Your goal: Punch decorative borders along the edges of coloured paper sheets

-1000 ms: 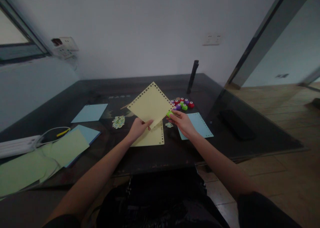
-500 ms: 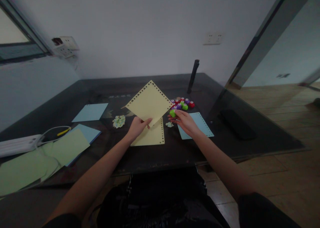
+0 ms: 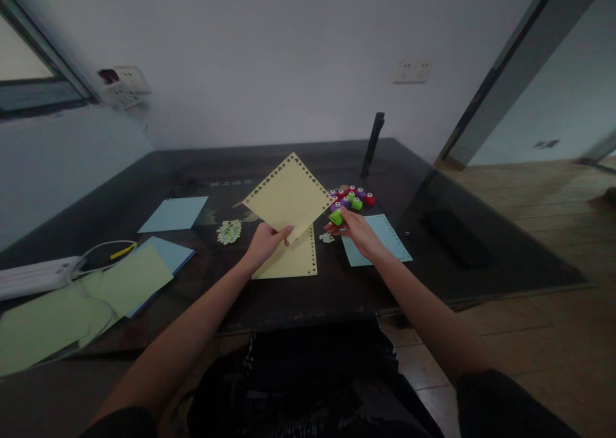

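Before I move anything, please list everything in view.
Raised sheet: 1, yellow, centre
Lower sheet: 1, yellow, beneath it
Blue sheets: at least 3, blue, left and right
Green sheets: at least 2, green, near left
Cut-out piles: 2, pale, middle
Craft punches: several, red, purple, green, right of centre
Power strip: 1, white, left edge
Cable: 1, white, beside it
Slim stick: 1, black, back right
Flat slab: 1, black, right
Wall sockets: several, white, back and left
Window: 1, grey-framed, upper left
Table: 1, dark, centre
Floor: 1, brownish, right
Left hand: 1, bare, gripping raised sheet
Right hand: 1, bare, holding green punch
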The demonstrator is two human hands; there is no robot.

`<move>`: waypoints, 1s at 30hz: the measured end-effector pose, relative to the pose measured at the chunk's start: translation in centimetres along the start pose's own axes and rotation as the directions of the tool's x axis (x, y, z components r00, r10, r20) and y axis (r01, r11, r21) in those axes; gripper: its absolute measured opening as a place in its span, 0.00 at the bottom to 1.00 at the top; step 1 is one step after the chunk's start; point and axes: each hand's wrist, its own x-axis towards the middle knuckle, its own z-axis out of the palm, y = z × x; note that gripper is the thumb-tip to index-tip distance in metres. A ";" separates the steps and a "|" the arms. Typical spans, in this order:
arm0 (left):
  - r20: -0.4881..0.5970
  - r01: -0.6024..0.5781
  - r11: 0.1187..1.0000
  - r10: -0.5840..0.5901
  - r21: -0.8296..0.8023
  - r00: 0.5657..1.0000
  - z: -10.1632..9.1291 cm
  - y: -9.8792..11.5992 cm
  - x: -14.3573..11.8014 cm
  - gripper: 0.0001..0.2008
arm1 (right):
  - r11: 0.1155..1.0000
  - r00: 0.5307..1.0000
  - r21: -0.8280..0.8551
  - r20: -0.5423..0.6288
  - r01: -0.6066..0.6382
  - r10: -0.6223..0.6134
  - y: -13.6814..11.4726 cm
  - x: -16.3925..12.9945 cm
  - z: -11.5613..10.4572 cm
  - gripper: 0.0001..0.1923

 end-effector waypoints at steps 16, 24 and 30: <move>0.018 0.017 1.000 -0.017 -0.012 1.000 0.0 0.6 -0.2 0.09 | 0.858 0.971 -0.466 0.016 0.217 -0.238 1.4 1.1 -1.0 0.20; 0.027 0.019 0.999 -0.021 0.049 0.999 -0.1 0.1 0.0 0.15 | 0.935 0.980 -0.302 0.000 0.189 -0.198 0.6 0.5 -0.5 0.13; 0.052 0.025 0.999 -0.028 0.045 0.998 -0.2 -1.0 0.4 0.19 | 0.978 0.986 -0.133 0.077 0.159 -0.149 0.1 0.0 -0.3 0.16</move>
